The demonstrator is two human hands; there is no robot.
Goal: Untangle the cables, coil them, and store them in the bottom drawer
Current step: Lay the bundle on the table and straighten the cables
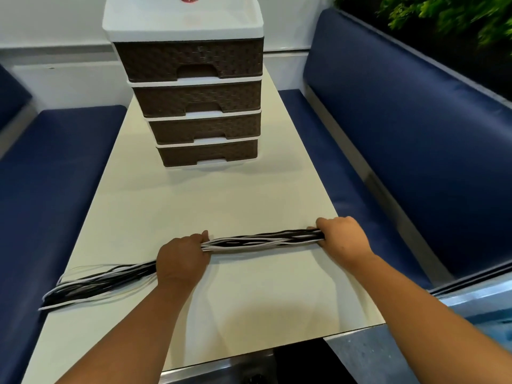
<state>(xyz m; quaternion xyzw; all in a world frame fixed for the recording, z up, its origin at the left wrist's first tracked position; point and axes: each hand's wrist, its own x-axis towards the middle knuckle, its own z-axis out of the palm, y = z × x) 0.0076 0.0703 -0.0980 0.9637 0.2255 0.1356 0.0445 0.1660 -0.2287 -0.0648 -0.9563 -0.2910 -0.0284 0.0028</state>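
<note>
A bundle of black and white cables (260,241) lies stretched across the near part of the cream table (243,200). My left hand (181,260) grips the bundle left of its middle, and my right hand (342,239) grips its right end near the table's right edge. The loose tail of the cables (97,285) fans out to the left, reaching the table's left edge. At the far end of the table stands a drawer unit (194,87) with brown woven-look fronts and a white top. Its bottom drawer (209,156) is closed, like the ones above it.
Blue padded benches run along both sides of the table, one on the left (50,189) and one on the right (401,139) with a tall backrest. Green plants (448,15) show at the upper right. A dark gap lies below the table's near edge.
</note>
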